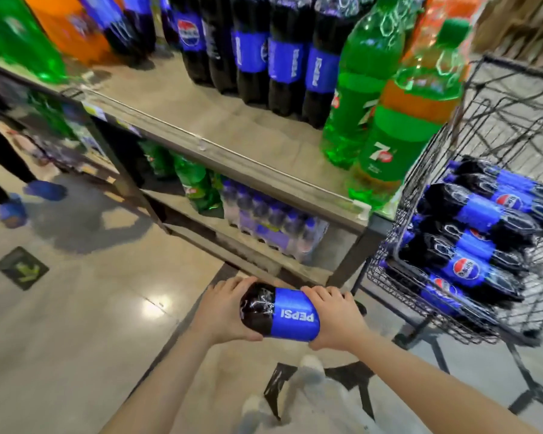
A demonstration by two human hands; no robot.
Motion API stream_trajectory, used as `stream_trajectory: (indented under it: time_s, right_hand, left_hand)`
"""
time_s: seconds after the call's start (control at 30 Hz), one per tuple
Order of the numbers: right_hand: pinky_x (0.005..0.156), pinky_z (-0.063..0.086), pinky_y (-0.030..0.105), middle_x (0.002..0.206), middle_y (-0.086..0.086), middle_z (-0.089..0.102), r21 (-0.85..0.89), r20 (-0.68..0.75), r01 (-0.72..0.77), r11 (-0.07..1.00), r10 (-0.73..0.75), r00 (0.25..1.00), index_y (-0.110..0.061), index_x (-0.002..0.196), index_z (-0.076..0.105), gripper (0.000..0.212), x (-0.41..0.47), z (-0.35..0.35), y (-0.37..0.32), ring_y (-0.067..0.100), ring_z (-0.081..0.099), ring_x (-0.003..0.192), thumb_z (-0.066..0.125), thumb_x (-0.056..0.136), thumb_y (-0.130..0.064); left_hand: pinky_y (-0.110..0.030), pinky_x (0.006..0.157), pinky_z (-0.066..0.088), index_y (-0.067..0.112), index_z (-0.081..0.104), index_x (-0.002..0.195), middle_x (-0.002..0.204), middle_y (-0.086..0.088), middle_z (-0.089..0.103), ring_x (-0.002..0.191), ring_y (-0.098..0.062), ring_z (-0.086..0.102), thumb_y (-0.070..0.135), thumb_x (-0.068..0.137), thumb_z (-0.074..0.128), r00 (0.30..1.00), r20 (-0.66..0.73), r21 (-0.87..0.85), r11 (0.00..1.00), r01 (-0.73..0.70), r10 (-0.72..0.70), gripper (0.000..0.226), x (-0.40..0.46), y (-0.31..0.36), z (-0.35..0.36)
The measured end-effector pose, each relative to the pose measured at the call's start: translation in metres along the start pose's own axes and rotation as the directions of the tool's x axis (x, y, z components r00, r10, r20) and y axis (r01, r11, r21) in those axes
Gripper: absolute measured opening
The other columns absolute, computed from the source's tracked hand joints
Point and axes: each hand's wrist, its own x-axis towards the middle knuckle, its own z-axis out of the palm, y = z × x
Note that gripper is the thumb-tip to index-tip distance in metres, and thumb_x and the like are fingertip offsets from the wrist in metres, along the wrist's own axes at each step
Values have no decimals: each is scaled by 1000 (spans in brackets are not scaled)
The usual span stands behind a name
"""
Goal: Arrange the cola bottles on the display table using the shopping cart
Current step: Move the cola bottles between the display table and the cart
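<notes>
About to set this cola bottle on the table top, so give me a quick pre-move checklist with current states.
1. Grip: left hand and right hand both hold the Pepsi bottle: ok.
2. Bottle upright: it lies sideways: not ok.
3. Free spot: bare display table surface in front of the standing Pepsi row: ok.
4. 7up bottles stand by the table's right corner, beside that spot: ok.
5. Cap closed: hidden: cannot tell.
6. Shopping cart holds more Pepsi: ok.

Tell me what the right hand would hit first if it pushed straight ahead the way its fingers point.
Likely the display table's lower front edge; the right hand, gripping the cola bottle, points forward at it. Depth is unclear.
</notes>
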Motion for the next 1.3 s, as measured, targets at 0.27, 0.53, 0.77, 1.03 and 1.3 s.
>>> stream_trajectory:
  time_s: [0.27, 0.53, 0.77, 1.03, 1.3]
  right_hand:
    - [101, 35, 44, 137, -5, 41, -22, 21, 32, 999, -32, 999, -29, 145, 21, 106, 79, -20, -37, 22, 41, 121, 72, 57, -57]
    - [104, 33, 47, 141, -5, 39, 37, -1, -30, 999, 30, 1000, -29, 148, 17, 108, 171, -48, -65, 23, 39, 125, 72, 59, -57]
    - [103, 34, 44, 137, -5, 41, 74, -2, -108, 991, 108, 994, -30, 145, 20, 108, 218, -67, -84, 22, 40, 123, 73, 56, -58]
    - [103, 34, 39, 139, -9, 39, 147, -102, -280, 949, 296, 950, -30, 146, 20, 105, 227, -97, -122, 18, 39, 125, 69, 59, -60]
    - [85, 47, 44, 120, -7, 57, 180, -411, -528, 830, 551, 726, -27, 136, 42, 108, 226, -145, -168, 24, 56, 105, 66, 38, -66]
  left_hand:
    - [-35, 95, 38, 40, 36, 141, 130, 13, 51, 115, -17, 53, 77, 40, 65, 998, -14, -18, 998, 58, -58, 112, 28, -69, -28]
    - [-38, 92, 40, 37, 37, 142, 127, 11, 54, 112, -18, 54, 80, 42, 68, 1000, 9, 71, 997, -22, 22, 113, 102, -141, -86]
    - [-38, 93, 41, 34, 39, 142, 129, 8, 54, 115, -20, 54, 77, 43, 68, 995, 24, 73, 993, -97, 95, 112, 145, -181, -119]
    - [-40, 90, 42, 35, 39, 137, 119, 6, 55, 106, -22, 56, 79, 42, 65, 937, 37, 159, 924, -348, 346, 108, 187, -212, -171]
    - [-36, 81, 39, 31, 51, 133, 108, 5, 60, 96, -23, 59, 86, 41, 62, 744, -28, 319, 712, -626, 667, 108, 242, -206, -268]
